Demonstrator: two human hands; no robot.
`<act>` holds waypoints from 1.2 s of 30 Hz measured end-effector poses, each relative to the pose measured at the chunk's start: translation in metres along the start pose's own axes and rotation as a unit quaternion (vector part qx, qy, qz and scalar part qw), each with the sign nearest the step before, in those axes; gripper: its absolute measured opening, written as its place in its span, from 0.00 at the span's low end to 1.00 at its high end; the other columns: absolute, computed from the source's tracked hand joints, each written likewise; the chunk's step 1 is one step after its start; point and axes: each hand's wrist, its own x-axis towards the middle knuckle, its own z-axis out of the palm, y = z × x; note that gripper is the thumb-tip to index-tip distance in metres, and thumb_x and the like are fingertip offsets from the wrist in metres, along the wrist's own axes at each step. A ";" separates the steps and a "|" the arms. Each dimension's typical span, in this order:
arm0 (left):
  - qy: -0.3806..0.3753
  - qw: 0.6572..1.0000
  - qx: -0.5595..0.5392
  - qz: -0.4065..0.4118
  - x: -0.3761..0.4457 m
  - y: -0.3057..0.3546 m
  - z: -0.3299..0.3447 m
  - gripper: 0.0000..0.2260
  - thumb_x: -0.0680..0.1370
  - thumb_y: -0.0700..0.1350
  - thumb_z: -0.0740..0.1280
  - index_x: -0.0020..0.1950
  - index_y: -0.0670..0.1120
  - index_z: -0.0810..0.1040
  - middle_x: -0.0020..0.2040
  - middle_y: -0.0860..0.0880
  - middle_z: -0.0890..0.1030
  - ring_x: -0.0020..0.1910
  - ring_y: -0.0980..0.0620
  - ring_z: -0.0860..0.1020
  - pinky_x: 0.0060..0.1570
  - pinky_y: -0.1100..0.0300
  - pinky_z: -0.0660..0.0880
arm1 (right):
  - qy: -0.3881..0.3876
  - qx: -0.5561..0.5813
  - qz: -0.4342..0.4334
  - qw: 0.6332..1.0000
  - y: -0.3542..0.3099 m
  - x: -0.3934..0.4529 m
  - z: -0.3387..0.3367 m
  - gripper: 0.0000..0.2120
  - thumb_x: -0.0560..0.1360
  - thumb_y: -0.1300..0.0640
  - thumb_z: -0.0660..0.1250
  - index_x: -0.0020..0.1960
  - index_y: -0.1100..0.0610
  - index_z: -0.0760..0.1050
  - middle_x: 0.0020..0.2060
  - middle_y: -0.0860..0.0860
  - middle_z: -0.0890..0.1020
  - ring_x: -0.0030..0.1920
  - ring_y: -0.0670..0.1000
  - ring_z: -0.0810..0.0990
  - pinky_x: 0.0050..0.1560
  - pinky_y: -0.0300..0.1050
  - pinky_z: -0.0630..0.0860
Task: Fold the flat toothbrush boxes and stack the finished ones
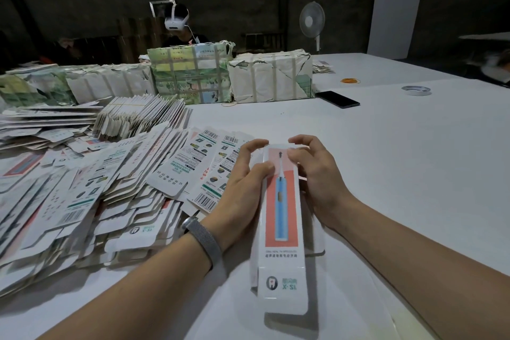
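Observation:
A long white toothbrush box (281, 218) with a red panel and a blue toothbrush picture is held above the table, its near end flap open. My left hand (242, 176) grips its left side near the far end, fingers curled over the top edge. My right hand (314, 171) grips the right side, fingertips pinching the far end flap. A big heap of flat boxes (82, 188) lies to the left of my left arm. No stack of finished boxes is in view.
Wrapped bundles (270, 77) line the far side of the white table (414, 160). A black phone (337, 99), a tape roll (416, 90) and rubber bands (350, 80) lie far right. A person with a headset (176, 21) sits opposite; a fan (311, 21) stands behind.

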 end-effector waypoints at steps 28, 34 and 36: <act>-0.009 0.997 -0.072 0.016 0.002 -0.008 -0.001 0.13 0.81 0.51 0.66 0.64 0.62 0.68 0.44 0.40 0.86 0.37 0.41 0.86 0.30 0.56 0.80 | -0.028 -0.350 -0.031 0.936 -0.040 -0.017 -0.009 0.28 0.73 0.42 0.73 0.70 0.47 0.70 0.57 0.46 0.76 0.49 0.46 0.81 0.45 0.42 0.81; -0.024 0.998 -0.035 0.046 0.005 -0.011 0.000 0.16 0.77 0.61 0.63 0.63 0.72 0.67 0.40 0.46 0.86 0.31 0.49 0.82 0.26 0.58 0.78 | -0.056 -0.543 -0.054 0.836 -0.059 -0.041 -0.011 0.30 0.66 0.37 0.69 0.64 0.48 0.71 0.47 0.45 0.73 0.47 0.48 0.77 0.48 0.48 0.79; -0.012 0.998 -0.048 0.038 0.008 -0.012 0.001 0.12 0.79 0.59 0.62 0.61 0.72 0.69 0.41 0.44 0.85 0.32 0.48 0.81 0.27 0.57 0.78 | -0.023 -0.551 -0.048 0.833 -0.070 -0.048 -0.030 0.30 0.67 0.38 0.68 0.66 0.47 0.70 0.47 0.43 0.73 0.46 0.46 0.77 0.42 0.43 0.77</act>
